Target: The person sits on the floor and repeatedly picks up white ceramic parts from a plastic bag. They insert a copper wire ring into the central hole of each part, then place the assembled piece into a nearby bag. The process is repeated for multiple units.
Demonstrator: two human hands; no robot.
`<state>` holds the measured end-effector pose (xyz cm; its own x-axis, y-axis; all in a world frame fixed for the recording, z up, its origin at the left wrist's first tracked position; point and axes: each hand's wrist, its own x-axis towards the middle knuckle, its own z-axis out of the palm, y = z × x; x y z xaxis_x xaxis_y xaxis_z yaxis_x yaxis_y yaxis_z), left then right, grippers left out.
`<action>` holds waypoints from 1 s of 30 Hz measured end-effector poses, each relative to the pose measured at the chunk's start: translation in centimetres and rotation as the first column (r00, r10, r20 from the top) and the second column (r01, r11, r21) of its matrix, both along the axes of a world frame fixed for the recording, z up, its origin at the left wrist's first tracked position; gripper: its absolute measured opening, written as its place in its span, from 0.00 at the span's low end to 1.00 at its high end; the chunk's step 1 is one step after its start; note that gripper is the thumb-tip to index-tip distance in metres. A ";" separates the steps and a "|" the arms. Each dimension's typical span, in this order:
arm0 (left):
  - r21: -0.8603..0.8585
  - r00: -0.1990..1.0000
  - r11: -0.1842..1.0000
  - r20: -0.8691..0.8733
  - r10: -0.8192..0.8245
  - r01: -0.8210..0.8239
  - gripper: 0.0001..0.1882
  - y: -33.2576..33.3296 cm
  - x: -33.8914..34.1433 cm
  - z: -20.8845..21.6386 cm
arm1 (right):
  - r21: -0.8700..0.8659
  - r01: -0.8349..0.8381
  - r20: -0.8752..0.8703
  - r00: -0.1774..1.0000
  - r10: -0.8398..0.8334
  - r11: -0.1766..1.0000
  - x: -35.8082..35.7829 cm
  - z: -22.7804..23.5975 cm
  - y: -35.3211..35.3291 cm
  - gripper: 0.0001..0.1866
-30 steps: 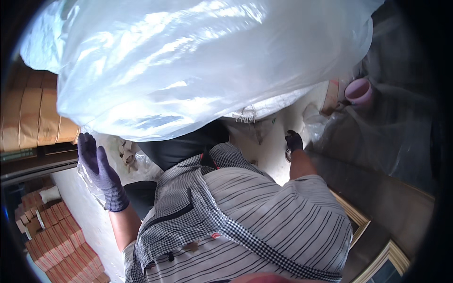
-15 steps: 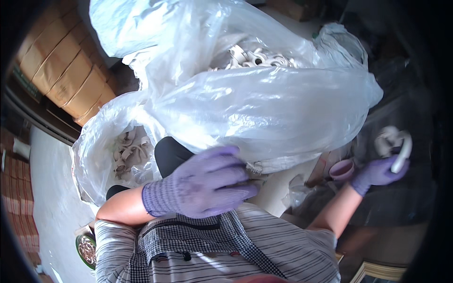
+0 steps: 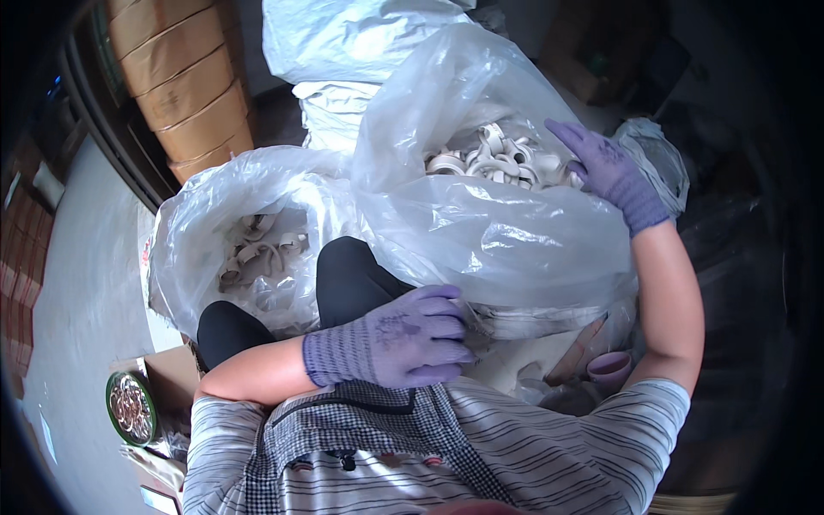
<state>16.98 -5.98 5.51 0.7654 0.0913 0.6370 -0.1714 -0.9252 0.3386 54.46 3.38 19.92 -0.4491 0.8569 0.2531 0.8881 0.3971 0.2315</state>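
The left glove (image 3: 399, 337) and right glove (image 3: 613, 172) were purple, the shirt (image 3: 536, 421) white with dark stripes, the apron (image 3: 356, 436) black-and-white checked, the bagged pieces (image 3: 493, 161) off-white, the pot (image 3: 610, 375) pink.

Brn ctns (image 3: 176, 93) stacked upper L; pink tub (image 3: 610, 375) lower R.

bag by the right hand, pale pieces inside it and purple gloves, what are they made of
Bag: probably thin plastic film, glossy, from its creased highlights. Pale pieces: smooth, faintly shiny curves suggest plastic, though ceramic is possible. Purple gloves: apparently knitted fabric, matte, with ribbed cuffs.
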 end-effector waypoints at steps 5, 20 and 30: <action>-0.107 0.966 0.960 -0.040 0.256 -0.259 0.14 -0.3 -8.7 -2.8 | 0.217 -0.143 -0.266 0.943 0.199 0.966 -8.4 2.3 -6.1 0.24; -0.327 0.616 0.552 -0.134 0.777 -0.767 0.13 -7.3 -20.9 -10.5 | -0.209 -0.128 -0.532 0.847 -0.003 0.970 -31.7 -25.5 7.4 0.38; -0.429 -0.417 -0.523 -0.322 0.850 -0.736 0.49 -1.6 -36.7 -18.1 | -0.515 0.171 -0.345 0.855 -0.386 0.840 -41.6 -36.4 23.0 0.64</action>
<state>-19.73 -7.59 -12.59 -0.7261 0.6399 0.2517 0.5716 0.3582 0.7382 12.89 26.40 -16.44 -0.1139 0.9896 -0.0881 0.9408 0.0789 -0.3296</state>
